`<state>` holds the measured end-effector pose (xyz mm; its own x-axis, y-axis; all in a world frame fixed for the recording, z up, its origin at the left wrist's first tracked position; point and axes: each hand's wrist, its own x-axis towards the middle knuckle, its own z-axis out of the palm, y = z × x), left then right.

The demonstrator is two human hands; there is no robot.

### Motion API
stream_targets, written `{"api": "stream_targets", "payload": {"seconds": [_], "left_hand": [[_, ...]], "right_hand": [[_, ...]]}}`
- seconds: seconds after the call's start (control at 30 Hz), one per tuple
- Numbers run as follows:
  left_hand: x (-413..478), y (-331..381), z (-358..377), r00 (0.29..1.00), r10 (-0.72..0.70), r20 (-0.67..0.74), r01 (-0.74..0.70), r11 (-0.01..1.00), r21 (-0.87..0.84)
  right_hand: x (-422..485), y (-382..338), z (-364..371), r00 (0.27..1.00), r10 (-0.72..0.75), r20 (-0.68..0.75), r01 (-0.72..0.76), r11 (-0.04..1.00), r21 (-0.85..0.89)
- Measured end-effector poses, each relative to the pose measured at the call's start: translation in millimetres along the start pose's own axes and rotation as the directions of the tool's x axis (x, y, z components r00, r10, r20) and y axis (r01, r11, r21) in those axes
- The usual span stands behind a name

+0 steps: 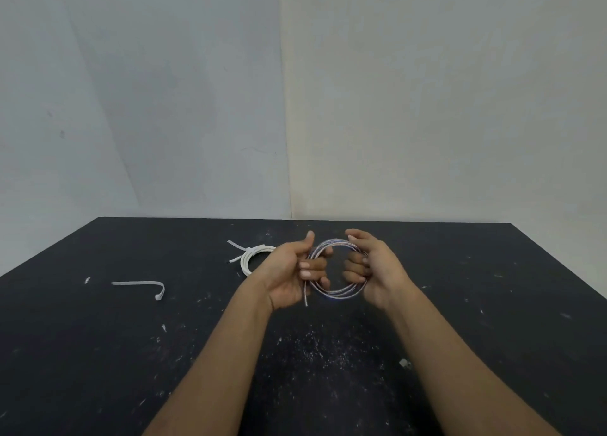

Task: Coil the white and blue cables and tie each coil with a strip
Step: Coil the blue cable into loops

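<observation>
Blue cable forms a round, multi-loop coil held above the table. Left hand and right hand grip opposite sides, fingers curled around the strands.

We find blue cable between our left hand and right hand: smooth, glossy plastic | white cable beside left hand: smooth matt plastic | strip farther left: matt plastic | table beneath: matt, scuffed

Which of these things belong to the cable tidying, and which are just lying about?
Job: blue cable coil, gripped by left hand and right hand; tied white cable coil; loose strip.
Lying about: white scrap, pale crumb, on the black table.
</observation>
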<state>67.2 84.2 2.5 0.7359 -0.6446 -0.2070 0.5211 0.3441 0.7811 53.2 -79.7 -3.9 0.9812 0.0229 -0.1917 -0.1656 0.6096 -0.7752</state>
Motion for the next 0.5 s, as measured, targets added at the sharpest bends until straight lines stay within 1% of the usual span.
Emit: {"api": "stream_targets", "payload": {"seconds": [0.07,0.13,0.2,0.27,0.3,0.4,0.5], "left_hand": [[-0.1,-0.5,2.4,1.0,-0.005,0.02,0.005,1.0,0.001],[-1.5,-0.4,2.7,0.998,-0.013,0.064,0.016,0.998,-0.053],[-1.2,-0.6,2.6,0.998,0.006,0.07,0.003,0.992,-0.127],[0.3,-0.9,3.0,0.998,0.063,0.005,-0.061,0.979,-0.194],[1.0,-0.8,3.0,0.995,0.092,-0.041,-0.099,0.971,-0.218],[1.6,0.4,2.4,0.976,0.163,-0.145,-0.197,0.944,-0.266],[5.3,-2.2,5.7,0.951,0.22,-0.218,-0.281,0.908,-0.31]], "right_hand": [[-0.7,0.7,3.0,0.999,-0.047,-0.017,0.045,0.993,-0.106],[-0.5,-1.6,5.6,0.998,-0.066,-0.023,0.061,0.984,-0.17],[0.3,-5.1,6.9,0.999,-0.045,-0.009,0.044,0.993,-0.111],[-0.1,-7.4,8.3,1.0,0.015,0.023,-0.015,1.0,0.019],[-1.3,-7.7,8.5,0.999,0.037,0.037,-0.039,0.998,0.057],[-4.0,-9.1,8.2,0.997,0.052,0.062,-0.058,0.993,0.101],[-4.3,-10.4,11.6,0.998,0.037,0.05,-0.043,0.991,0.126]]}}
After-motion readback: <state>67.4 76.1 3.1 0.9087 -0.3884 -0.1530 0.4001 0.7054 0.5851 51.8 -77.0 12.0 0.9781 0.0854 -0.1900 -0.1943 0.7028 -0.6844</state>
